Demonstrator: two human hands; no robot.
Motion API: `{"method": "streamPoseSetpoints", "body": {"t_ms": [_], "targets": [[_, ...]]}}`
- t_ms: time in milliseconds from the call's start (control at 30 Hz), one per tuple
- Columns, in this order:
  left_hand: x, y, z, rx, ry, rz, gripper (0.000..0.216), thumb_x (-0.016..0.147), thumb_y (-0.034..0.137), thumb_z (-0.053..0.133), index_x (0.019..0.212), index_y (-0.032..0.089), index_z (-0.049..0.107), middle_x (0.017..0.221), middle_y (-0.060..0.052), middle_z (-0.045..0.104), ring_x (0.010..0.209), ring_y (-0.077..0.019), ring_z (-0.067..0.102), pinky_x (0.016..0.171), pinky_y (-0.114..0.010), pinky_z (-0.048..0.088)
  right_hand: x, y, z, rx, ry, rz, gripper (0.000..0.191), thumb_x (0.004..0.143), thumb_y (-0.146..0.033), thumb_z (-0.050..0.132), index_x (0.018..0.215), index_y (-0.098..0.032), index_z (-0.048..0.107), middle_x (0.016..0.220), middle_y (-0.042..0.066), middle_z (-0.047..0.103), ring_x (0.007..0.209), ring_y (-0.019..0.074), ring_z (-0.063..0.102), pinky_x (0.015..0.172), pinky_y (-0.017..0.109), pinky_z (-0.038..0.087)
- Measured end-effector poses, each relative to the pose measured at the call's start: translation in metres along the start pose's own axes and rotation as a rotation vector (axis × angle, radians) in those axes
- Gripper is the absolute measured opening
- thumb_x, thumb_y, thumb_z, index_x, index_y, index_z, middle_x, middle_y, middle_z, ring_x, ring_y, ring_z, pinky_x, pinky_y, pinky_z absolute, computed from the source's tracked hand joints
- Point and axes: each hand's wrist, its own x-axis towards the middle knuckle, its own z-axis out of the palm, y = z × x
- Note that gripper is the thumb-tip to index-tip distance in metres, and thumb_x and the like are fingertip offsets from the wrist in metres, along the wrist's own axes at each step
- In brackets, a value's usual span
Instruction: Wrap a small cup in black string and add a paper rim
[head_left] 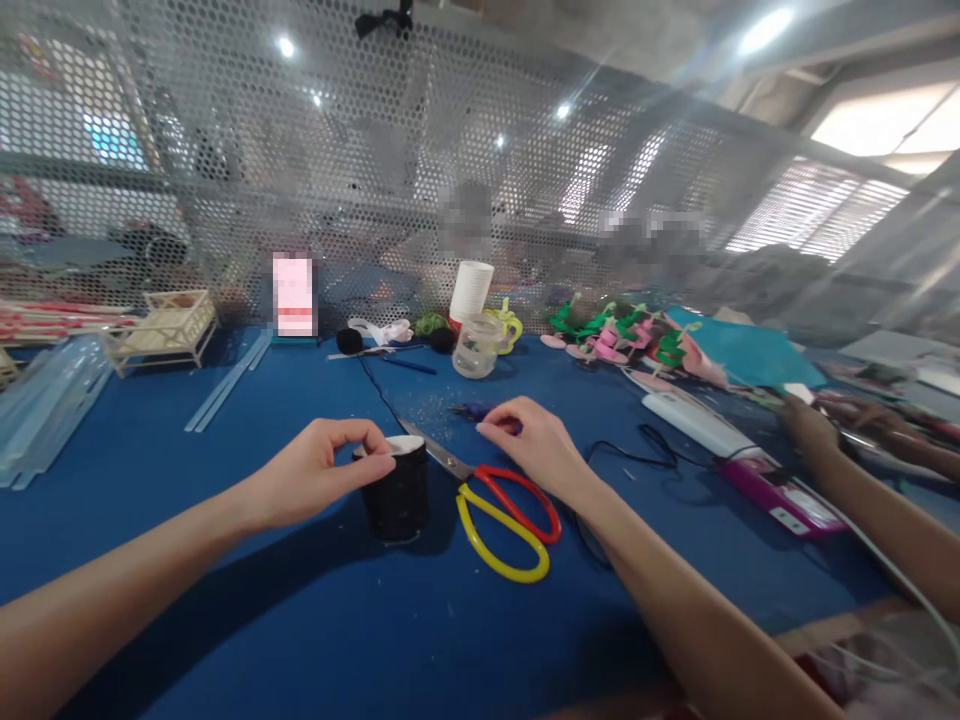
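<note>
My left hand [322,470] curls over the top of a black spool [397,495] standing upright on the blue table [225,560], thumb and fingers pinched at its white rim. My right hand [536,445] rests on the table beyond it, fingertips pinching a small purple piece [480,411]. Scissors [495,505] with one red and one yellow handle lie open between the two hands, blades pointing toward the spool.
A clear jar [476,347], a stack of white cups [471,290], a small wooden frame [169,325] and colourful craft flowers [622,335] line the perforated screen. Another person's hands [832,425] work at the right beside a white and pink tool [739,450]. A black cord [637,445] trails past my right wrist.
</note>
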Motion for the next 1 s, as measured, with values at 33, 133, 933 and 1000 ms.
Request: {"method": "streamPoseSetpoints", "body": {"t_ms": [33,133,933,1000], "targets": [[0.000,0.000,0.000,-0.006,-0.009,0.008,0.023,0.077,0.035,0.047,0.068,0.015,0.055,0.077,-0.003,0.060,0.075,-0.0154,0.053,0.070,-0.028,0.041,-0.006,-0.012,-0.001,0.088,-0.086,-0.128,0.008,0.072,-0.026,0.058,0.071,-0.018,0.059,0.078,0.003,0.059,0.072,0.0150,0.055,0.069,0.026,0.042],[-0.001,-0.001,-0.001,-0.038,-0.036,0.030,0.024,0.078,0.035,0.047,0.069,0.015,0.055,0.079,-0.003,0.061,0.076,-0.0155,0.053,0.070,-0.028,0.041,-0.022,-0.043,-0.002,0.221,-0.219,-0.337,0.007,0.072,-0.023,0.061,0.074,-0.018,0.058,0.075,0.001,0.055,0.070,0.0124,0.052,0.065,0.024,0.042],[-0.002,0.005,-0.002,-0.080,-0.142,0.064,0.020,0.079,0.031,0.046,0.068,0.015,0.052,0.079,-0.003,0.060,0.076,-0.0148,0.052,0.072,-0.026,0.041,-0.037,-0.050,0.000,0.504,-0.374,-0.215,0.011,0.079,-0.026,0.048,0.083,-0.017,0.051,0.051,-0.007,0.040,0.046,0.0058,0.035,0.044,0.018,0.030],[-0.002,0.006,-0.002,-0.094,-0.145,0.065,0.019,0.079,0.030,0.047,0.069,0.015,0.052,0.079,-0.003,0.060,0.077,-0.0153,0.052,0.073,-0.027,0.041,-0.037,-0.050,0.000,0.510,-0.383,-0.223,0.014,0.079,-0.027,0.048,0.086,-0.016,0.053,0.050,-0.007,0.039,0.045,0.0058,0.034,0.044,0.018,0.029]]}}
